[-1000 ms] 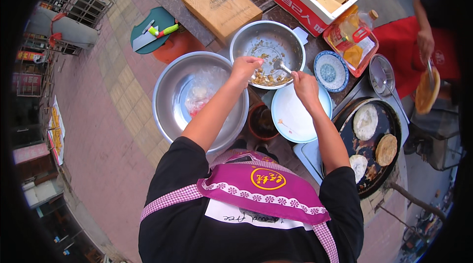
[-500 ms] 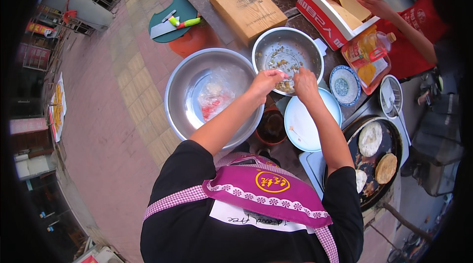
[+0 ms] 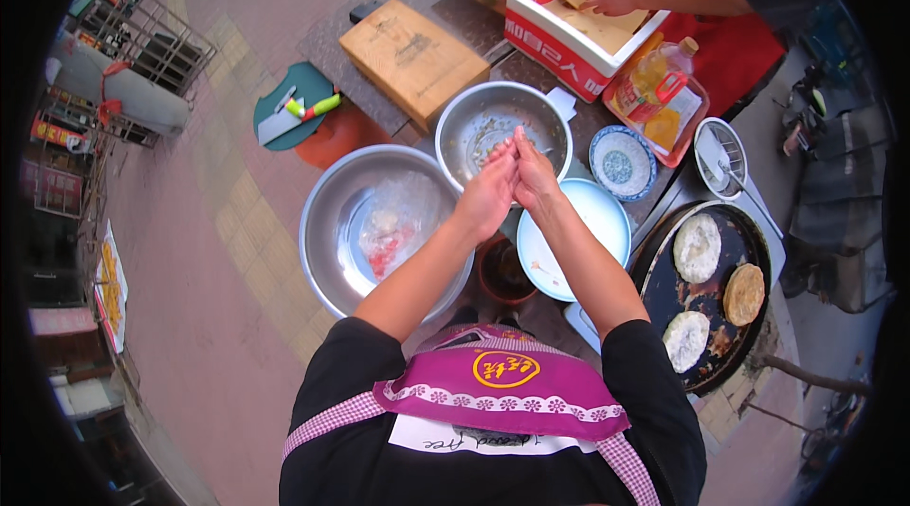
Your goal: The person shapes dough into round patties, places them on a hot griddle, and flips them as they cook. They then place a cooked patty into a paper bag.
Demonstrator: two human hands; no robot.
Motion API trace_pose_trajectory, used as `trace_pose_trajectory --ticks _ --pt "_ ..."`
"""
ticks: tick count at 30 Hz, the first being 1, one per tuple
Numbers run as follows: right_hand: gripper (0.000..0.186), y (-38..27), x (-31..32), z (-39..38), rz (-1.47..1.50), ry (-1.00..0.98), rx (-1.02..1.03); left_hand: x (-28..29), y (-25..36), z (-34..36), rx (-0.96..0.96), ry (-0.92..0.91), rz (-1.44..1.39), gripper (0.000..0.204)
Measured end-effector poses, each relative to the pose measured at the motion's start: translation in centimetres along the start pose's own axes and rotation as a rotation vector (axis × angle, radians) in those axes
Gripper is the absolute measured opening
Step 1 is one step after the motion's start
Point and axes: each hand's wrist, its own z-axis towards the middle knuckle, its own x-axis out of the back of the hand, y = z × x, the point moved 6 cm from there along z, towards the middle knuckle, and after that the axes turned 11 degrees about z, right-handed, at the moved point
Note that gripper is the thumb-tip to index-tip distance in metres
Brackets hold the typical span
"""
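Observation:
My left hand (image 3: 488, 188) and my right hand (image 3: 537, 174) meet palm to palm over the near rim of a steel bowl (image 3: 552, 113). Fingers on both are stretched out and lie against each other; whatever may be between the palms is hidden. Bits of chopped greenish-brown filling (image 3: 482, 127) cling to the inside of that bowl. Left of my forearms stands a larger steel basin (image 3: 327, 255) holding crumpled clear plastic (image 3: 384, 236) with red on it. A pale blue-rimmed plate (image 3: 592, 231) lies just right of my right hand.
Right, a round black pan (image 3: 678, 307) holds several flatbreads (image 3: 743, 295). Beyond are a blue patterned bowl (image 3: 623, 163), a strainer (image 3: 716, 160) and an oil bottle (image 3: 654, 84). Farther back: a wooden box (image 3: 412, 61), a cleaver (image 3: 282, 124), and a co-worker's hand (image 3: 614, 0) over a red-white carton (image 3: 559, 56).
My hands, apart with pinched fingers over the steel bowl before, have come together palm to palm. The view has shifted, and the co-worker's hand now reaches into the carton.

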Motion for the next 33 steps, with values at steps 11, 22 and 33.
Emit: trace_pose_trajectory --ticks 11,22,33 --pt "0.025 -6.0 -2.2 0.5 -0.723 -0.441 0.275 0.0 2.7 -1.2 -0.544 0.309 1.458 0.038" --pt "0.054 -8.5 0.9 0.3 -0.040 -0.414 -0.018 3.8 0.5 1.1 -0.303 0.365 1.335 0.015" --pt "0.075 -4.5 2.4 -4.4 -0.198 -0.404 -0.363 -0.1 0.6 1.9 -0.246 0.286 1.139 0.018"
